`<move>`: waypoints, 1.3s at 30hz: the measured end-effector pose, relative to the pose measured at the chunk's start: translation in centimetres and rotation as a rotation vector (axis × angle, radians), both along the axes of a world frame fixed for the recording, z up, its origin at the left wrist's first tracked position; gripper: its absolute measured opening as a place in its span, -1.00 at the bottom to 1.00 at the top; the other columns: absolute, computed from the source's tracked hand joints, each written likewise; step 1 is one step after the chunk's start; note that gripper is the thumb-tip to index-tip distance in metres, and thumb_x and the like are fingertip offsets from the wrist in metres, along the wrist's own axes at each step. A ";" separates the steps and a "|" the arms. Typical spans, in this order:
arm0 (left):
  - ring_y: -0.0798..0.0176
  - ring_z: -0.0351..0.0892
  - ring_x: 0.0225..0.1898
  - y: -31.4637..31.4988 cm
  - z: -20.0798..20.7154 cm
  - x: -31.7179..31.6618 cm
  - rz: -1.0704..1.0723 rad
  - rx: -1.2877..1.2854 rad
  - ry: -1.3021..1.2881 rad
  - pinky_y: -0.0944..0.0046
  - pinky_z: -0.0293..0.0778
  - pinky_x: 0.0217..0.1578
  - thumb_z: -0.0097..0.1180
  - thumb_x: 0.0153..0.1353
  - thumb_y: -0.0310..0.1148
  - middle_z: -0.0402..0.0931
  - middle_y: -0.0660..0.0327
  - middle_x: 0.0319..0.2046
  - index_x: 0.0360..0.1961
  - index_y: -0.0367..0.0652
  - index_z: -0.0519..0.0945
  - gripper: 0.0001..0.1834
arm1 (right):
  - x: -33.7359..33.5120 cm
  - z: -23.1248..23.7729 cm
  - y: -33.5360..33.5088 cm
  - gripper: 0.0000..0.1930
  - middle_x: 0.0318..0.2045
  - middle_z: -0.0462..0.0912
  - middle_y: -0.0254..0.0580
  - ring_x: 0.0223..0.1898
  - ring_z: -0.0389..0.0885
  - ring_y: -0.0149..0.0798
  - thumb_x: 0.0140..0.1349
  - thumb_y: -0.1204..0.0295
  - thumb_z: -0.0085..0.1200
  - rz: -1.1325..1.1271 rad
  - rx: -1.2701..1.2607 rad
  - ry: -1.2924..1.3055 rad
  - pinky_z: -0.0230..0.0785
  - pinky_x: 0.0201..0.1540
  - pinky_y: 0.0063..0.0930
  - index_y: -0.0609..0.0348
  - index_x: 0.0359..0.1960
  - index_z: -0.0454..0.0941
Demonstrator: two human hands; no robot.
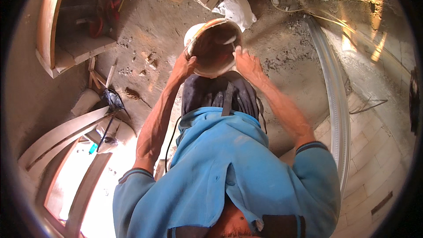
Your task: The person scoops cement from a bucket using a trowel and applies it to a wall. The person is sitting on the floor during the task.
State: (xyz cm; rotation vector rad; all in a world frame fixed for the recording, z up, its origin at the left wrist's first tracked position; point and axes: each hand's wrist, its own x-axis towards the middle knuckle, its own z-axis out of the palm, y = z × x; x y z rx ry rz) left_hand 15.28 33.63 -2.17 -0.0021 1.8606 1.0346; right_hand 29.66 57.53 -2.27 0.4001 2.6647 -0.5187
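A white bucket (pixel 194 34) is tilted so that its opening faces me, just beyond my knees. Its inside (pixel 214 55) looks dark and brownish, with a pale patch near the far wall. My left hand (pixel 184 65) is closed on the left side of the rim. On the right side, my right hand (pixel 247 63) grips the rim with its thumb at the inner edge. Whether the bucket's base touches the floor is hidden.
A white sack (pixel 235 9) lies behind the bucket. Long metal profiles (pixel 337 119) run down the right, near a pale cable (pixel 304 6). A wooden-framed box (pixel 52 22) stands far left. Boards (pixel 66 136) lean at lower left, and rubble (pixel 150 60) dots the dusty floor.
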 end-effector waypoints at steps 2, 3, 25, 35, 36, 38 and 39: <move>0.31 0.59 -0.29 -0.6 -0.6 0.8 0.052 0.062 0.014 0.20 0.52 -0.27 0.01 0.30 -0.39 0.63 0.06 -0.13 0.50 0.10 0.11 -0.26 | 0.4 1.1 -1.9 -0.66 -0.31 0.65 0.26 -0.28 0.69 0.26 0.45 0.23 -0.16 -0.177 -0.142 -0.143 0.56 -0.23 0.09 0.33 -0.10 0.43; 0.31 0.58 -0.28 -0.8 -1.0 1.1 0.077 0.091 0.022 0.21 0.52 -0.26 0.01 0.30 -0.39 0.63 0.07 -0.11 0.50 0.10 0.10 -0.25 | 0.4 1.6 -3.0 -0.65 -0.30 0.65 0.28 -0.26 0.69 0.27 0.45 0.23 -0.16 -0.251 -0.201 -0.192 0.56 -0.21 0.10 0.35 -0.11 0.44; 0.33 0.57 -0.09 -0.7 5.5 -2.0 0.140 0.384 -0.126 0.27 0.52 -0.02 -0.03 0.31 -0.47 0.61 0.25 -0.07 0.37 -0.08 0.30 -0.43 | -1.2 6.5 -1.9 -0.65 -0.38 0.62 0.38 -0.25 0.60 0.45 0.42 0.15 -0.11 -0.199 -0.400 0.006 0.44 -0.15 0.27 0.24 -0.19 0.47; 0.32 0.58 -0.10 -1.2 3.7 -1.8 0.169 0.443 -0.165 0.23 0.57 -0.10 0.01 0.32 -0.47 0.62 0.23 -0.07 0.37 -0.08 0.30 -0.43 | -2.5 6.8 0.0 -0.66 -0.35 0.65 0.29 -0.23 0.63 0.37 0.43 0.13 -0.11 -0.186 -0.343 -0.014 0.43 -0.20 0.24 0.20 -0.18 0.47; 0.32 0.58 -0.10 -1.0 3.8 -1.7 0.165 0.449 -0.178 0.23 0.57 -0.10 0.01 0.32 -0.47 0.62 0.23 -0.07 0.38 -0.07 0.29 -0.42 | -2.6 6.8 -0.2 -0.66 -0.35 0.65 0.29 -0.23 0.62 0.37 0.43 0.13 -0.12 -0.223 -0.345 0.006 0.43 -0.20 0.24 0.20 -0.18 0.47; 0.32 0.59 -0.10 -0.5 4.4 -1.5 0.155 0.422 -0.124 0.24 0.55 -0.08 0.00 0.32 -0.47 0.62 0.24 -0.07 0.36 -0.08 0.32 -0.44 | -0.4 5.0 -0.5 -0.66 -0.36 0.64 0.29 -0.25 0.62 0.37 0.44 0.12 -0.13 -0.118 -0.277 -0.025 0.43 -0.22 0.23 0.19 -0.18 0.45; 0.31 0.59 -0.10 -0.4 4.7 -1.5 0.157 0.410 -0.117 0.24 0.55 -0.08 0.00 0.32 -0.47 0.62 0.25 -0.07 0.36 -0.08 0.33 -0.44 | 0.7 4.3 -0.2 -0.66 -0.36 0.64 0.29 -0.26 0.61 0.38 0.44 0.12 -0.13 -0.073 -0.278 -0.061 0.43 -0.23 0.22 0.19 -0.18 0.44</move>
